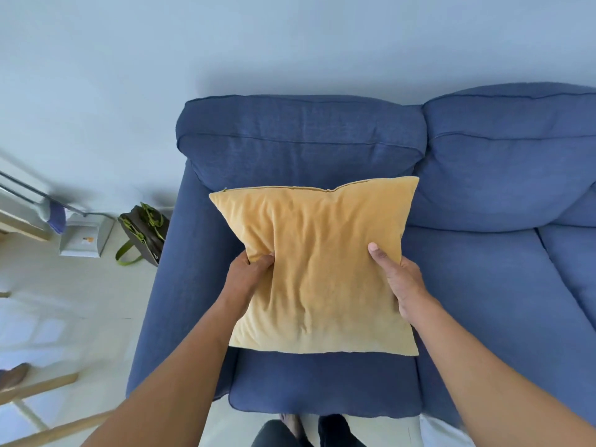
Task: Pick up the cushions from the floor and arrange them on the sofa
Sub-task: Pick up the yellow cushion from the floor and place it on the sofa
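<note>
A square yellow velvet cushion (319,266) is held over the left seat of the blue sofa (300,146), its top edge near the left back cushion. My left hand (248,272) pinches the cushion's left edge with the fabric bunched between thumb and fingers. My right hand (400,279) grips the right edge, thumb on the front and fingers hidden behind. Whether the cushion rests on the seat or hangs just above it, I cannot tell.
The sofa's left armrest (167,285) runs beside the cushion, and a second seat and back cushion (516,162) lie to the right. On the pale floor at the left stand a dark bag with green straps (143,233), a white box (82,238) and wooden furniture legs (38,388).
</note>
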